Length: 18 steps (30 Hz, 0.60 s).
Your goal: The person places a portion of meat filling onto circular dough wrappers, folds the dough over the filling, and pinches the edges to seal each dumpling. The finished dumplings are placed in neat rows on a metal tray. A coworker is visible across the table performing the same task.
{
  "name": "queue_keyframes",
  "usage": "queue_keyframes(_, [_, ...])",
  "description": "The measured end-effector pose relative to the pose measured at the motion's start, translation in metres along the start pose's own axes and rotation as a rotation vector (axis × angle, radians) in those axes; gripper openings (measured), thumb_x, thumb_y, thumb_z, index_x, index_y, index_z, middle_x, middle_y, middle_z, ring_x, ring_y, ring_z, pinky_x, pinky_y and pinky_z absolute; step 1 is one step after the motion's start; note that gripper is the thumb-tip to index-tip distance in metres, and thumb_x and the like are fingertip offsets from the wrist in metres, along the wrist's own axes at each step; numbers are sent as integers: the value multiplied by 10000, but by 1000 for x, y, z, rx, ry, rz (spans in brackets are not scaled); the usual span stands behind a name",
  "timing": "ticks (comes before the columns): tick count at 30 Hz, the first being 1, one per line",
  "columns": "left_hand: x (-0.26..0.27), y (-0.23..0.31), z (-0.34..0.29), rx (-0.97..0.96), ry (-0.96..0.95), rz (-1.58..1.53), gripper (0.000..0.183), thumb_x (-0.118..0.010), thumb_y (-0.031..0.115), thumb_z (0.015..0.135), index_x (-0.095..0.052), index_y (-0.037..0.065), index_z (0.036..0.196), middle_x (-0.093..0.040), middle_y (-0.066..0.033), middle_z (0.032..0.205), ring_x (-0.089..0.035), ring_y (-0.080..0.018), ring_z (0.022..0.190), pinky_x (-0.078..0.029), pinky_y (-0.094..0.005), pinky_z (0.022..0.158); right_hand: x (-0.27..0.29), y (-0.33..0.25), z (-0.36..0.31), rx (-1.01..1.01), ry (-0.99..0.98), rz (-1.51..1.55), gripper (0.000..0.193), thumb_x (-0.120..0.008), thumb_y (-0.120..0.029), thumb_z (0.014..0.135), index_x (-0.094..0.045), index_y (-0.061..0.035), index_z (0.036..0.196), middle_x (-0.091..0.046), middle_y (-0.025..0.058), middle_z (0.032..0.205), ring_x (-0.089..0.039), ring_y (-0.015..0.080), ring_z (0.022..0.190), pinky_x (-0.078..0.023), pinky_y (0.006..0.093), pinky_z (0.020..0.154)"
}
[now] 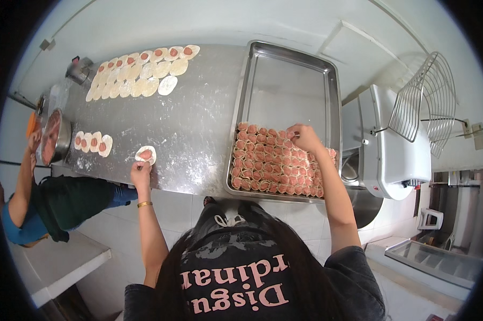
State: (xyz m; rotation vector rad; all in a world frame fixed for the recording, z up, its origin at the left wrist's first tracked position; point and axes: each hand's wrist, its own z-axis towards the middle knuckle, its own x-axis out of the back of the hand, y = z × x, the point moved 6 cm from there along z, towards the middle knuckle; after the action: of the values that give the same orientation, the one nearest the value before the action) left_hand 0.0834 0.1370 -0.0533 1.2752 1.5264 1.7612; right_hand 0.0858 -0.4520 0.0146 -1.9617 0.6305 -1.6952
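Observation:
My left hand [140, 174] pinches the near edge of a round dough wrapper [152, 150] with a dab of pink filling at its middle, close to the table's front edge. Over the large metal tray [243, 101], my right hand [308, 138] has its fingers closed at the end of the farthest row of open-topped dumplings [273, 166]. A dumpling seems to be at its fingertips, mostly hidden by them. Packed rows of these pink-topped dumplings fill the near part of the tray.
Overlapping wrappers [140, 72] lie at the back left, some topped with filling; several filled ones [94, 143] sit nearer. A co-worker's hand [34, 140] is by a bowl of filling [65, 142] at the left. A white machine with a wire guard [399, 144] stands right of the tray.

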Motion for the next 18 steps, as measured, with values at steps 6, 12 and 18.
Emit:
queue_keyframes(6, [-11,-5,-19,-28,-43,27,184,-635,44,736,-547,-26,881,-599,-61,805,-559,-113,750,-455,-253,631,3,-1,-5,-26,-6,111,313,-561,38,715,-670,3,1006,-674,153,855,-669,204,747,-525,302,665])
queue_keyframes(12, [-8,3,-28,193,43,-189,382,-611,116,840,-464,-33,1159,-567,-74,958,-586,-140,877,-497,-247,781,5,10,-3,-156,-19,65,338,-502,-6,751,-674,-10,1043,-660,131,710,-602,159,554,-494,304,564])
queue_keyframes(18, [-7,3,-21,227,-57,-183,243,-589,137,858,-543,-7,1049,-566,-29,888,-576,-105,825,-494,-243,741,4,7,-4,-128,-15,59,336,-489,-14,725,-681,-12,1000,-660,178,816,-635,254,669,-502,332,656])
